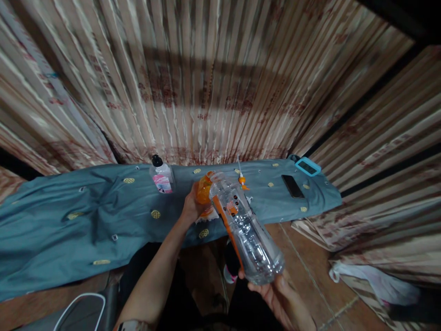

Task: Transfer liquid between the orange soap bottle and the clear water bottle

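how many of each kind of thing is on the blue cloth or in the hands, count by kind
bottles: 2, clear bottle in right hand, small bottle on cloth
orange cups: 1, orange cup in left hand
phones: 2, black phone, blue-cased phone
total: 5

Hands: two, the left hand (191,208) at frame centre, the right hand (275,294) at the lower right.
Bottles: two, one large clear bottle (244,230) with an orange label, one small bottle (161,177) with a black cap and pink label.
Orange cups: one orange cup (204,189).
Phones: one dark phone (292,186).
Blue-cased devices: one blue-cased device (308,166), upper right.
Cloths: one blue-grey cloth (69,216).
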Demonstrator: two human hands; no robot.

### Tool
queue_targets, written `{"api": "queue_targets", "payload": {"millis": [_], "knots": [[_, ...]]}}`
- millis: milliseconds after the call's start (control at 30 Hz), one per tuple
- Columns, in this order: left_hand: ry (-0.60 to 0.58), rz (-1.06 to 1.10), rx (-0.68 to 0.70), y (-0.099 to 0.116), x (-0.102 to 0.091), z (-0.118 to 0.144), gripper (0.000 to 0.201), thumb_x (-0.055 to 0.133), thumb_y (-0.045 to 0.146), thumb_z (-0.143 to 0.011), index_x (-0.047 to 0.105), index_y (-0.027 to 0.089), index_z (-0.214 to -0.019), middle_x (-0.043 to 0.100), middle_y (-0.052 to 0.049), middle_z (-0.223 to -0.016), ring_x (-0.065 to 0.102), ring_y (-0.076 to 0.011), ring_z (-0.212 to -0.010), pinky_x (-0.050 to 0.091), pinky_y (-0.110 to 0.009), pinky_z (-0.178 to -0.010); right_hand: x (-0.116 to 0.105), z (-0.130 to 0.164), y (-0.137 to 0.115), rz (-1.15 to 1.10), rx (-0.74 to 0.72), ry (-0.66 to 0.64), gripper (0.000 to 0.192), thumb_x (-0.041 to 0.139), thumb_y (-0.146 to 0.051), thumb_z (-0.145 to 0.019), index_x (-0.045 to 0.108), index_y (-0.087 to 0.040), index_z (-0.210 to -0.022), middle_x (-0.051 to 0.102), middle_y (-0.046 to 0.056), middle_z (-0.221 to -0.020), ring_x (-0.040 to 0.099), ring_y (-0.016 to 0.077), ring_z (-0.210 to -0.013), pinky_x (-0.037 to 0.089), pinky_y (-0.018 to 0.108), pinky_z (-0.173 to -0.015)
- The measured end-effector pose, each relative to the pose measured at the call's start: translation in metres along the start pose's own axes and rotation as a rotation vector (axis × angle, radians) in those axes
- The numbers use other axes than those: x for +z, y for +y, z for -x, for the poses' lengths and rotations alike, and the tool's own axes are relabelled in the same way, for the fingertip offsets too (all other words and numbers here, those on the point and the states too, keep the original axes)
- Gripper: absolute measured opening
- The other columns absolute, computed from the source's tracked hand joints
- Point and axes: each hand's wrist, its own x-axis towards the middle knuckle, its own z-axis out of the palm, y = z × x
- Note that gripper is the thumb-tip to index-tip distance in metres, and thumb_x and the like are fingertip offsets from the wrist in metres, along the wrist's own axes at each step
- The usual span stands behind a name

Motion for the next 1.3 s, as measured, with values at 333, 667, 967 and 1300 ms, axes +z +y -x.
{"api": "queue_targets", "payload": {"millis": [333, 667, 967, 1300], "knots": [[-0.038, -0.013, 0.018, 0.004, -0.002, 0.001, 0.073, 0.082, 0.034, -0.061, 0.048, 0.019, -0.124, 0.071, -0.006, -0.109, 0.07, -0.0232, -0.094, 0.057, -0.037, -0.086, -0.005, 0.001, 0.004, 0.003, -0.008, -0.018, 0.031, 0.08, -0.042, -0.08, 0.078, -0.035, -0.11, 0.085, 0.003, -0.109, 0.08, 0.0263, -0.097, 0.065, 0.031, -0.079], [-0.083, 0.134, -0.015, 0.013, -0.004, 0.002, 0.075, 0.081, 0.046, -0.061, 0.048, 0.017, -0.121, 0.07, -0.008, -0.108, 0.07, -0.0248, -0.095, 0.057, -0.036, -0.084, 0.0, -0.001, 0.001, -0.031, 0.014, -0.014, 0.031, 0.08, -0.043, -0.08, 0.077, -0.04, -0.111, 0.085, 0.001, -0.108, 0.081, 0.0248, -0.094, 0.065, 0.028, -0.076], [-0.047, 0.017, -0.073, 0.025, -0.008, 0.002, 0.068, 0.077, 0.05, -0.065, 0.053, 0.017, -0.119, 0.071, -0.01, -0.112, 0.069, -0.0279, -0.101, 0.054, -0.04, -0.092, 0.001, -0.002, 0.0, -0.023, 0.038, 0.035, 0.029, 0.08, -0.045, -0.078, 0.082, -0.029, -0.103, 0.086, 0.005, -0.102, 0.082, 0.0223, -0.087, 0.064, 0.024, -0.073], [-0.025, 0.013, -0.08, 0.025, -0.009, 0.002, 0.064, 0.074, 0.051, -0.069, 0.056, 0.017, -0.12, 0.073, -0.008, -0.109, 0.07, -0.0267, -0.099, 0.055, -0.037, -0.089, 0.006, -0.001, -0.003, 0.026, 0.036, 0.078, 0.026, 0.08, -0.047, -0.078, 0.083, -0.028, -0.095, 0.086, 0.005, -0.095, 0.081, 0.0223, -0.082, 0.065, 0.027, -0.073]]}}
